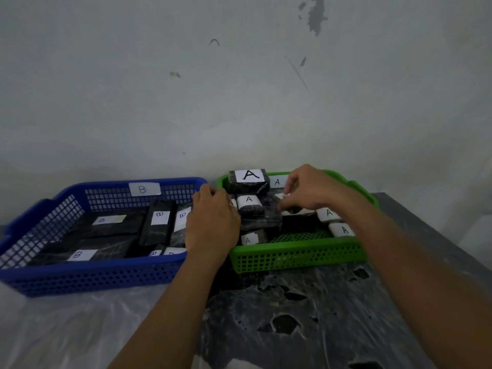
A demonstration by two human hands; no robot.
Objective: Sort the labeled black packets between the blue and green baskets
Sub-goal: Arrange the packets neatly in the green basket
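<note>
Both hands are in the green basket [298, 255] now: left hand [213, 222] curled on a packet [262, 218], right hand [306, 190] pinching one further back. Looks like tidying the A's; B's sit in the blue basket [87, 272]. Next, probably settle them flat

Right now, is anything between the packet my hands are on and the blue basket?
Nothing loose lies between. Both hands, left hand and right hand, hold a black packet inside the green basket. Only the two baskets' adjoining walls separate it from the blue basket.
</note>
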